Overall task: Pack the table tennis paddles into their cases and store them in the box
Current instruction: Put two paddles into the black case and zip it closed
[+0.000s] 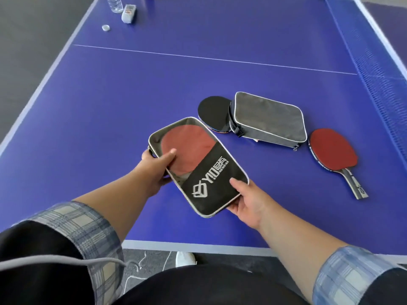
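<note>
A single head-worn camera is looking forward and down across the near edge of the blue table, sitting close above the left hand and right hand on the case, with the net running along the far right.

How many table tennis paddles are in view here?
3. A red-rubber paddle lies in the open black fabric case; a black-rubber paddle pokes out left of the grey fabric case; a second red paddle lies right of it. More may be hidden.

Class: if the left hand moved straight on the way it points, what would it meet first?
The left hand touches the red paddle in the open case, so that comes first; beyond, probably the black paddle.
</note>
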Demonstrator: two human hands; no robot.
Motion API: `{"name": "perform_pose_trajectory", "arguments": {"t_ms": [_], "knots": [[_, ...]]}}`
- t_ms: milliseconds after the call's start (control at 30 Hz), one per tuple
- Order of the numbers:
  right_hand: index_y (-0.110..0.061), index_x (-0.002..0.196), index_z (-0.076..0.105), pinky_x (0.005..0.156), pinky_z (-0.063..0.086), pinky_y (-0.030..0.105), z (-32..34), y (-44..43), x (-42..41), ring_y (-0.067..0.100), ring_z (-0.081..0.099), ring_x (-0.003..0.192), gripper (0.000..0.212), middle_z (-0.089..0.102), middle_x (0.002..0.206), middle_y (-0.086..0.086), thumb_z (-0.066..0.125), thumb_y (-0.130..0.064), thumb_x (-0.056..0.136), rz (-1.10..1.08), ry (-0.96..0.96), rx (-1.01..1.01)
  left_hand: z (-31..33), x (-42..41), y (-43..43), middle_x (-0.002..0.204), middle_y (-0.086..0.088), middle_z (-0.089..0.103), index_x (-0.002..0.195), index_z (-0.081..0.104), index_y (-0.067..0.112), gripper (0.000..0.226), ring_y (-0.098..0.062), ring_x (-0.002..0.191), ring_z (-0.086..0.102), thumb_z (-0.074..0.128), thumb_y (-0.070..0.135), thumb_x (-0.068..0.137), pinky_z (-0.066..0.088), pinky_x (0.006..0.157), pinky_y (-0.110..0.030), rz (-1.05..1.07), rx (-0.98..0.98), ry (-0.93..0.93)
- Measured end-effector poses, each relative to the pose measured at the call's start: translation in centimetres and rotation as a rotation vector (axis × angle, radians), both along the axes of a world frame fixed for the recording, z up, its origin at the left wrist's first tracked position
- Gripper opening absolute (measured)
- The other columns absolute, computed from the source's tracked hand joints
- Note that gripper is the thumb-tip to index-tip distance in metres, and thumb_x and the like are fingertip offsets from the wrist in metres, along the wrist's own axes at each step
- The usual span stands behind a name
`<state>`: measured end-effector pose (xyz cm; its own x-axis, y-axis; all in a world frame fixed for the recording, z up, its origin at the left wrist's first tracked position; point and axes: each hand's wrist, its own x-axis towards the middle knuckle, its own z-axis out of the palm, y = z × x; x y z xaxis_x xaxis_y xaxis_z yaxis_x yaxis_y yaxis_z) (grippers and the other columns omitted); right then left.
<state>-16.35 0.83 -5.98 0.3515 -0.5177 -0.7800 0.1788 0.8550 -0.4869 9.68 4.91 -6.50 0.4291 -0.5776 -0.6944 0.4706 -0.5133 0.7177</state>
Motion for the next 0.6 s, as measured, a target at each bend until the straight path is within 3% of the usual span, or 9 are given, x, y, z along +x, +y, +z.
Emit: {"name": "perform_pose_trajectory", "arguments": {"t_ms": [100, 200, 267, 367, 433, 533, 600], "knots": [[-0.016, 0.122, 0.057, 0.07, 0.063, 0.039, -0.7, 1.8, 3.1, 0.026, 0.076, 0.098, 0.029, 0.077, 0.111, 0.008, 0.065, -0.007, 0.096, 0.025, -0.027, 0.019, -0.4, -1.5, 0.8, 0.109, -0.003, 0.07, 0.119, 0.047, 0.031, 0.073, -0.027, 0.083, 0.076, 0.086, 0.046, 0.059, 0.061, 0.071, -0.053, 0.006, 0.069, -0.008], [-0.019, 0.121, 0.06, 0.07, 0.061, 0.029, -0.7, 2.1, 5.0, 0.017, 0.075, 0.096, 0.04, 0.077, 0.111, 0.002, 0.078, -0.014, 0.087, 0.319, 0.225, -0.158, -0.5, 0.7, 2.3, 0.107, -0.003, 0.071, 0.116, 0.05, 0.033, 0.069, -0.027, 0.081, 0.076, 0.084, 0.052, 0.058, 0.061, 0.071, -0.054, -0.036, 0.116, -0.077], [-0.026, 0.129, 0.052, 0.078, 0.061, 0.029, -1.0, 2.1, 6.3, 0.01, 0.072, 0.097, 0.063, 0.075, 0.107, -0.01, 0.086, -0.021, 0.077, 0.563, 0.391, -0.339, -0.7, 2.8, 3.1, 0.105, -0.003, 0.071, 0.115, 0.051, 0.035, 0.066, -0.024, 0.078, 0.076, 0.084, 0.053, 0.06, 0.062, 0.067, -0.05, -0.093, 0.129, -0.105], [-0.044, 0.149, 0.021, 0.096, 0.054, 0.03, -1.3, 2.4, 8.9, 0.004, 0.068, 0.104, 0.106, 0.07, 0.116, -0.02, 0.089, -0.024, 0.07, 0.723, 0.442, -0.503, -1.0, 4.9, 3.8, 0.104, 0.0, 0.071, 0.114, 0.053, 0.038, 0.061, -0.021, 0.078, 0.076, 0.083, 0.054, 0.064, 0.063, 0.065, -0.043, -0.192, 0.14, -0.167], [-0.039, 0.15, 0.019, 0.094, 0.051, 0.025, -1.9, 2.7, 10.4, 0.004, 0.064, 0.109, 0.108, 0.065, 0.127, -0.013, 0.089, -0.023, 0.069, 0.761, 0.472, -0.556, -1.2, 5.8, 4.0, 0.101, 0.004, 0.069, 0.111, 0.052, 0.04, 0.055, -0.02, 0.082, 0.074, 0.079, 0.058, 0.067, 0.061, 0.066, -0.039, -0.24, 0.164, -0.257], [-0.027, 0.147, 0.03, 0.098, 0.049, 0.032, -2.2, 3.1, 12.0, 0.017, 0.058, 0.118, 0.1, 0.051, 0.138, 0.003, 0.09, -0.026, 0.068, 0.829, 0.605, -0.607, -1.7, 6.4, 3.9, 0.099, 0.008, 0.064, 0.112, 0.047, 0.037, 0.05, -0.014, 0.081, 0.065, 0.073, 0.059, 0.075, 0.048, 0.057, -0.029, -0.314, 0.213, -0.433], [-0.022, 0.15, 0.026, 0.092, 0.046, 0.03, -1.8, 3.1, 12.8, 0.022, 0.054, 0.119, 0.103, 0.041, 0.14, 0.007, 0.089, -0.032, 0.07, 0.913, 0.733, -0.62, -2.1, 6.5, 3.7, 0.103, 0.006, 0.061, 0.113, 0.046, 0.03, 0.05, -0.013, 0.082, 0.061, 0.071, 0.057, 0.079, 0.044, 0.058, -0.029, -0.354, 0.258, -0.515]]}}
